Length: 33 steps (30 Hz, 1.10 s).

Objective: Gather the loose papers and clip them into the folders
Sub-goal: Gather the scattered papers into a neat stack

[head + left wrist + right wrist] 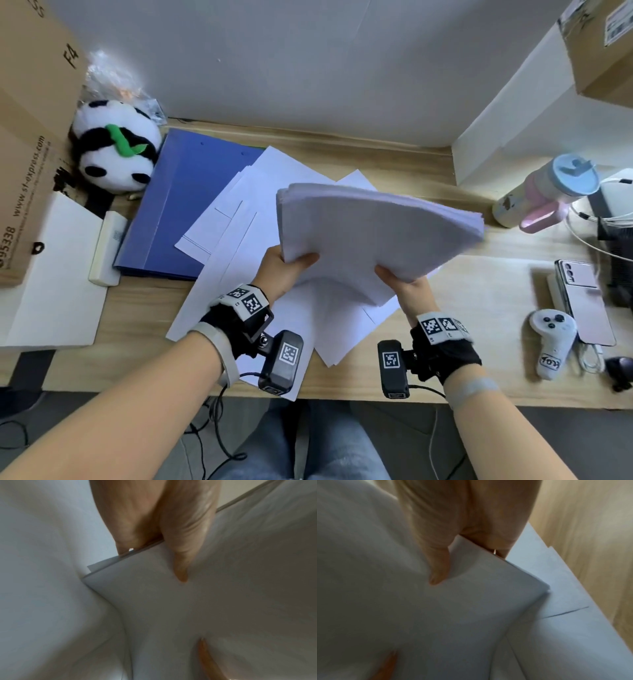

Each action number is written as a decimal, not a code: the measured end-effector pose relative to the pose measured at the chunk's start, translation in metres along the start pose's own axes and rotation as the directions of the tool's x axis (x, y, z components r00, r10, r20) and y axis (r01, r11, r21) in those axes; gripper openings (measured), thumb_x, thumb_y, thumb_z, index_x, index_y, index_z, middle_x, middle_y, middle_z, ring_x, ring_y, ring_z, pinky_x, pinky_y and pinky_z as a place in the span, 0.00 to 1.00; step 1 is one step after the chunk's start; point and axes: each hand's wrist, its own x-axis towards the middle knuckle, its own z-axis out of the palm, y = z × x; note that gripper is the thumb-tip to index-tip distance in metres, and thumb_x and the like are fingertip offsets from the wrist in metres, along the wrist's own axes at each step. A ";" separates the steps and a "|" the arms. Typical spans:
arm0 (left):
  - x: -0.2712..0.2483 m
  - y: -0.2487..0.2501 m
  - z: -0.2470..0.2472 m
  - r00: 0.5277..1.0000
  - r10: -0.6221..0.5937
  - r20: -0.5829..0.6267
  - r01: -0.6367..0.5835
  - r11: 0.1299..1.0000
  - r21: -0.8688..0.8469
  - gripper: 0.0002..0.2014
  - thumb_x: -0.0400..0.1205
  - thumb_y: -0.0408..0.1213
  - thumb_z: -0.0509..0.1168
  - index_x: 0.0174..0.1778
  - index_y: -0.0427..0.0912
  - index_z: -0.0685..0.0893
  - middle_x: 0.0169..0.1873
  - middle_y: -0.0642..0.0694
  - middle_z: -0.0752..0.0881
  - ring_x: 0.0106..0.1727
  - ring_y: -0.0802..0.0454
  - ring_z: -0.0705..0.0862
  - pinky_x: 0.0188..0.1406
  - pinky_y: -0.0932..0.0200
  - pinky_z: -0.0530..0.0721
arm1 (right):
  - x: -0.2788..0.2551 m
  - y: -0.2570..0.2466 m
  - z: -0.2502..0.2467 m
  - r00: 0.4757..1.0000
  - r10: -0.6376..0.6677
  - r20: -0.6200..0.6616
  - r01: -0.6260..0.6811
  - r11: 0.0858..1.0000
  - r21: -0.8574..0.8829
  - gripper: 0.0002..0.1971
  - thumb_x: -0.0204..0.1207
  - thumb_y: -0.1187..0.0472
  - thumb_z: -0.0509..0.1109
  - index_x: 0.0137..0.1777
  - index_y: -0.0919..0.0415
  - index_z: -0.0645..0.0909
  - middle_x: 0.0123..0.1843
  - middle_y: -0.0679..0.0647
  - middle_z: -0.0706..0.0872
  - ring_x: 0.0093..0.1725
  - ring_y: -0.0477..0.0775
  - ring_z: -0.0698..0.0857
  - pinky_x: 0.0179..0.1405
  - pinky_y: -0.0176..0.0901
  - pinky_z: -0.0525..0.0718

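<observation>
A thick stack of white papers [370,233] is held above the desk, tilted and bowed. My left hand [284,269] grips its near left corner, thumb on top. My right hand [402,281] grips the near right corner the same way. In the left wrist view the thumb [181,555] presses on the stack [205,601]. The right wrist view shows my thumb [436,563] pinching the stack [471,601]. More loose sheets [239,219] lie spread on the desk beneath. A blue folder [178,205] lies shut at the left, partly under those sheets.
A plush panda [116,154] and cardboard box [30,137] stand at the left. A pastel bottle [548,192], phone [585,301], white controller [551,342] and cables sit at the right. A white wall panel [534,120] borders the right rear.
</observation>
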 end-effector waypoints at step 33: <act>0.028 -0.070 -0.128 0.922 -0.352 -0.160 0.386 0.847 0.364 0.19 0.73 0.37 0.76 0.54 0.31 0.82 0.53 0.36 0.84 0.55 0.41 0.83 0.55 0.51 0.79 | -0.020 0.030 0.111 0.723 0.690 0.042 -0.617 0.671 -0.412 0.17 0.75 0.60 0.68 0.58 0.72 0.75 0.42 0.63 0.86 0.49 0.61 0.84 0.52 0.51 0.80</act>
